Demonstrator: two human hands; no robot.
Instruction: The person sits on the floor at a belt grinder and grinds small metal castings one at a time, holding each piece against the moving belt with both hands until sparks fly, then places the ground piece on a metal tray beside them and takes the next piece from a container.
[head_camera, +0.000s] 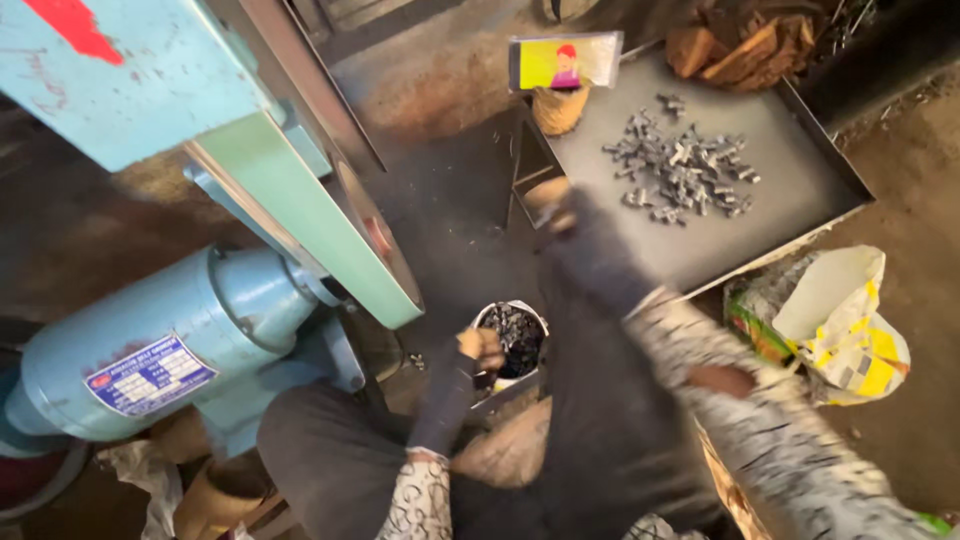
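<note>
- Left hand (481, 348), lower centre, fingers curled on the rim of one small tin (512, 340) of dark metal bits
- Right hand (560, 212), blurred, grip unclear, at the edge of one grey tray (790, 190); one pile of metal pieces (685, 170), upper right, too many to count
- One blue motor (150, 340), left

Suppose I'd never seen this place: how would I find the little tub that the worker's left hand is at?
Start at the big pale blue motor on the left, then look right, past the green belt guard. Between the seated person's knees stands a small white tub heaped with dark metal bits, the left hand at its rim. The other pieces are paler grey and lie loose on the flat metal tray.
</note>
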